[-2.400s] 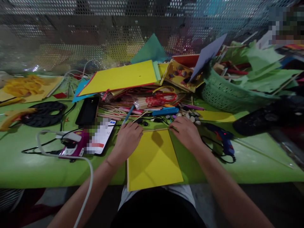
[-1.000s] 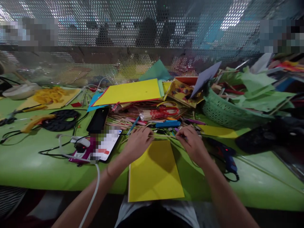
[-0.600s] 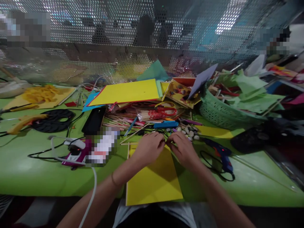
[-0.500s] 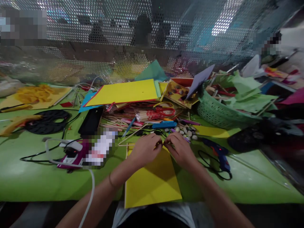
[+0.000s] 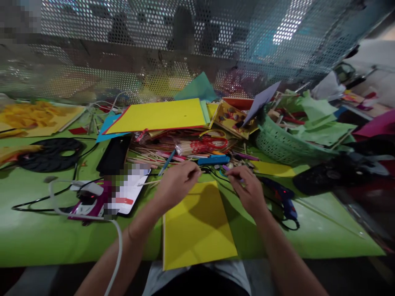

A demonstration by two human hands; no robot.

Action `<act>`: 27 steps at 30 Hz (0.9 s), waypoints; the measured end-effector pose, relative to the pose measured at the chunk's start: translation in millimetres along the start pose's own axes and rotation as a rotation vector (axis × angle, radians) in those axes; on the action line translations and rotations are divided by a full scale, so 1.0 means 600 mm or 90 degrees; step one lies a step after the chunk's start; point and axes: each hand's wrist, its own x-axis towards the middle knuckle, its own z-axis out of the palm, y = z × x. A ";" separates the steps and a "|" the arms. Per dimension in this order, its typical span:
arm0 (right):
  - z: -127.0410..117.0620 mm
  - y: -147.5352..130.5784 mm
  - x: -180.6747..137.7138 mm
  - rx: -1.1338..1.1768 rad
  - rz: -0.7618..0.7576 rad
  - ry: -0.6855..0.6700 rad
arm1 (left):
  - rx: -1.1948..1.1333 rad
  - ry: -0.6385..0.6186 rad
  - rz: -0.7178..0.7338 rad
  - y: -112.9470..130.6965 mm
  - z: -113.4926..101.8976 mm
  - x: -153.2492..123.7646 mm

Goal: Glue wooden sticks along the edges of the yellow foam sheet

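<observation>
A yellow sheet (image 5: pixel 197 230) lies in front of me at the table's near edge, with a pale strip along its left side. Over its upper left corner is my left hand (image 5: pixel 180 183), fingers curled together; whatever they may hold is hidden. Thin wooden sticks (image 5: pixel 149 183) show just left of that hand, and I cannot tell whether it grips them. My right hand (image 5: pixel 248 189) hovers right of the sheet's upper corner, thumb and fingertips pinched; anything between them is too small to make out. A blue glue gun (image 5: pixel 285 199) rests right of this hand.
Behind the hands lie a blue cutter (image 5: pixel 214 160), red-handled scissors (image 5: pixel 217 142), bundled sticks and stacked coloured sheets (image 5: pixel 157 116). A green basket (image 5: pixel 277 142) of scraps stands right. Left are a phone (image 5: pixel 132 191), a purple power strip (image 5: pixel 92 201) and a white cable (image 5: pixel 119 242).
My hands have parted: the left moved left, the right moved right, away from the sheet's top edge. The sticks by my left hand shifted left. The view has tilted slightly.
</observation>
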 end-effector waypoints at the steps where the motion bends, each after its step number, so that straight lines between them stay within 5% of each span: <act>1: -0.003 0.004 0.000 -0.004 0.016 0.045 | -0.034 0.034 -0.008 -0.004 -0.011 0.001; 7: -0.024 0.024 0.001 0.092 0.131 0.360 | -0.195 0.067 -0.053 -0.009 -0.036 0.001; 10: -0.031 0.028 0.006 0.120 0.158 0.422 | -0.245 0.052 -0.052 -0.006 -0.034 -0.001; 14: -0.030 0.030 0.007 0.130 0.181 0.363 | -0.266 0.027 -0.043 -0.005 -0.032 -0.002; 23: -0.016 0.045 0.000 0.122 0.206 0.257 | -0.114 -0.191 0.048 0.025 0.011 -0.010; 27: -0.014 0.044 0.002 0.085 0.213 0.211 | -0.071 -0.207 0.094 0.030 0.025 -0.013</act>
